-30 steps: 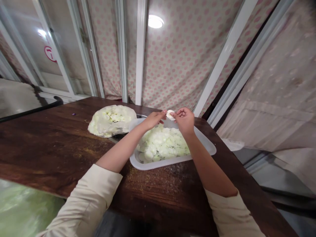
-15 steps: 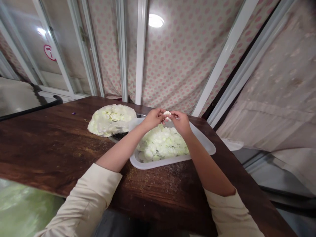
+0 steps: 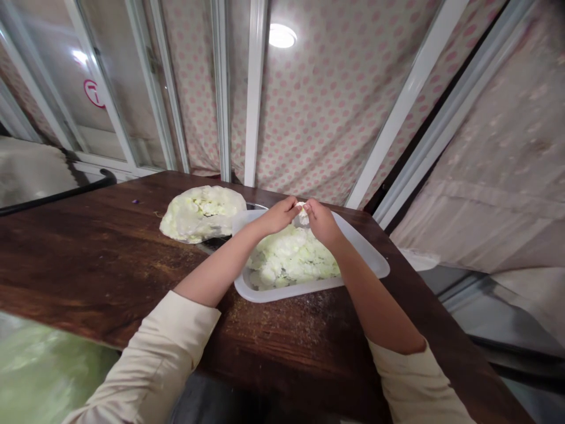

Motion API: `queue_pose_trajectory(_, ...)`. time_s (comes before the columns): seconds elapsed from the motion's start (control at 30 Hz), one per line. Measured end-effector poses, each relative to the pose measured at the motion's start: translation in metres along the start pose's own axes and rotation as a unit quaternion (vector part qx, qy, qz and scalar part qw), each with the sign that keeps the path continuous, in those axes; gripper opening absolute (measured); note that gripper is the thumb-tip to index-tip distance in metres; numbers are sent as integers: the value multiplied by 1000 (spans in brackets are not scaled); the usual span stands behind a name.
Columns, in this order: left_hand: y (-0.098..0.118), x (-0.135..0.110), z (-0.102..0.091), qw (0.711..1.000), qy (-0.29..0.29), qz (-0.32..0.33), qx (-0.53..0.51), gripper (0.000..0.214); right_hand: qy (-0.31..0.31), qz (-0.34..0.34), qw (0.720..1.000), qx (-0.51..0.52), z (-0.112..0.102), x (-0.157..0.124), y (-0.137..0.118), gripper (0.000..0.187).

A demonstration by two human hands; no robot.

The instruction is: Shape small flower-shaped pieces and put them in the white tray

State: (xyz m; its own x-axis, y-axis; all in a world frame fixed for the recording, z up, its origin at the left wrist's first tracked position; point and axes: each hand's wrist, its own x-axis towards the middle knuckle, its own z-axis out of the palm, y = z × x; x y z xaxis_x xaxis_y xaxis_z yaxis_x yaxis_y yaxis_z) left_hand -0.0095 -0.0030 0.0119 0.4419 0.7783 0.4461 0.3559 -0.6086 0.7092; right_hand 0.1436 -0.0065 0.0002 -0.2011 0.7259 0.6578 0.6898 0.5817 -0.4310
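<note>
My left hand (image 3: 278, 217) and my right hand (image 3: 321, 221) meet over the far end of a white plastic tray (image 3: 366, 259). Both pinch one small white piece (image 3: 302, 213) between their fingertips. The tray is heaped with pale green and white pieces (image 3: 291, 259) that look like cut vegetable. The small piece hangs just above that heap. Both cream sleeves are pushed up to the elbows.
The tray sits on a dark wooden table (image 3: 88, 259). A clear plastic bag (image 3: 200, 213) of the same pale pieces lies left of the tray. Behind the table hang a pink-dotted cloth (image 3: 322, 100) and white window frames. The table's right edge drops off close to the tray.
Both hands have come closer together and sunk a little toward the heap, still pinching the small white piece; the right hand's fingers have curled in.
</note>
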Motion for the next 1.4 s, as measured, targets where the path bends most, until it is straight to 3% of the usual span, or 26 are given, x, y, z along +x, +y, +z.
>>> queue_pose_trajectory(0.13, 4, -1, -1, 999, 16, 4, 47, 26, -1, -17, 1000, -6, 1, 0, 1, 28)
queue_pose_trajectory(0.33, 3, 1, -1, 999, 10, 2, 34, 29, 3, -7, 1000, 15, 1, 1, 1, 33)
queue_pose_trajectory(0.6, 2, 4, -4, 999, 37, 19, -15, 38, 13, 28, 993, 111, 0, 2, -2, 43)
queue_pose_trajectory(0.8, 5, 2, -4, 998, 42, 18, -40, 42, -17, 52, 975, 215, 1, 4, -3, 46)
queue_pose_trajectory(1.0, -5, 5, 0, 998, 11, -13, -60, 46, 13, 40, 985, 170, -2, 4, -2, 45)
queue_pose_trajectory(1.27, -5, 7, -5, 997, 57, 31, -32, 30, 50, 31, 991, 122, -2, 1, -7, 38)
queue_pose_trajectory(1.4, 1, 5, -6, 997, 80, 8, -7, 33, 17, 34, 993, 110, 0, 2, -3, 32)
